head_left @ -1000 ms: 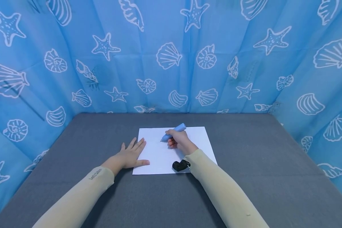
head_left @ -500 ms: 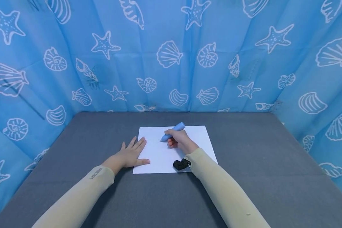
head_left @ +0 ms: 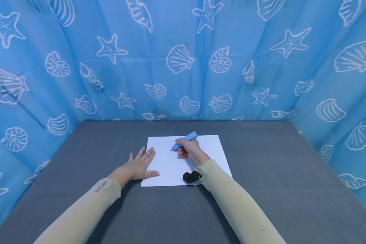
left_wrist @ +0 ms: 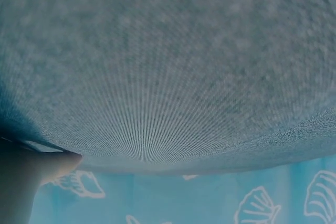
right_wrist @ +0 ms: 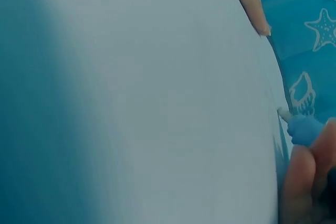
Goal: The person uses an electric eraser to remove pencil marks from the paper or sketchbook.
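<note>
A white sheet of paper (head_left: 164, 169) lies on the grey table. Spread over its left edge, my left hand (head_left: 136, 168) rests with straight fingers, the thumb on the paper's lower left part. My right hand (head_left: 193, 150) pinches a thick blue pen (head_left: 191, 136) over the upper middle of the sheet. The pen leans to the right, its thin tip pointing down-left, right at the paper. In the right wrist view the pen's blue front end (right_wrist: 305, 129) and pale tip show beside my fingertips (right_wrist: 299, 169). I see no mark on the sheet.
A black wrist device (head_left: 190, 177) on my right wrist hangs over the paper's lower edge. The grey cloth-covered table (head_left: 262, 162) extends around the sheet. A blue curtain (head_left: 158, 71) with white shells and starfish stands behind the table and along both sides.
</note>
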